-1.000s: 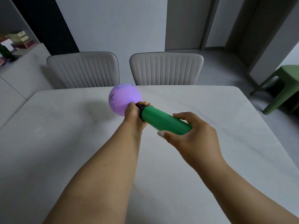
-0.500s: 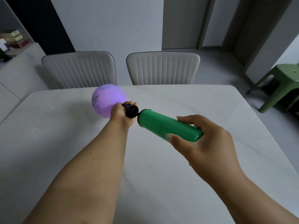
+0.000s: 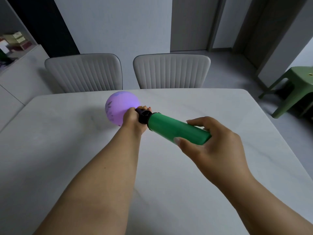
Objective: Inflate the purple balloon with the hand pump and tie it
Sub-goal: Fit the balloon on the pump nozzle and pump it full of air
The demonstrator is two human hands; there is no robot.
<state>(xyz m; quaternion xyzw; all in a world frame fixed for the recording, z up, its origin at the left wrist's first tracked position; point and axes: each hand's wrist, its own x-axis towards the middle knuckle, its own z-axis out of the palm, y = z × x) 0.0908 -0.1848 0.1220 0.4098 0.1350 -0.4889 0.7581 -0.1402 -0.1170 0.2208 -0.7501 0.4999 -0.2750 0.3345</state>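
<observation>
Since half a second ago the green pump (image 3: pixel 177 130) has slid back in toward the left hand (image 3: pixel 133 120), so less of its black front end (image 3: pixel 144 116) shows, and the balloon (image 3: pixel 121 106) now looks a little fuller. That left hand is curled tight around the black front end of the pump, just where the neck of the balloon sits (the neck itself is hidden under the fingers). The balloon is purple, round and partly blown up, with darker markings on its side; it sticks out past the left hand, above the far middle of the table (image 3: pixel 50 150), and whether it touches the tabletop cannot be told. The right hand (image 3: pixel 213 146) grips the rear end of the pump, thumb on the near side and fingers wrapped over the top. The pump lies slanted between the two hands, held off the white table. Behind the table stand two pale ribbed chairs (image 3: pixel 171 72), and a green stool (image 3: pixel 294 89) stands on the floor to the right.
</observation>
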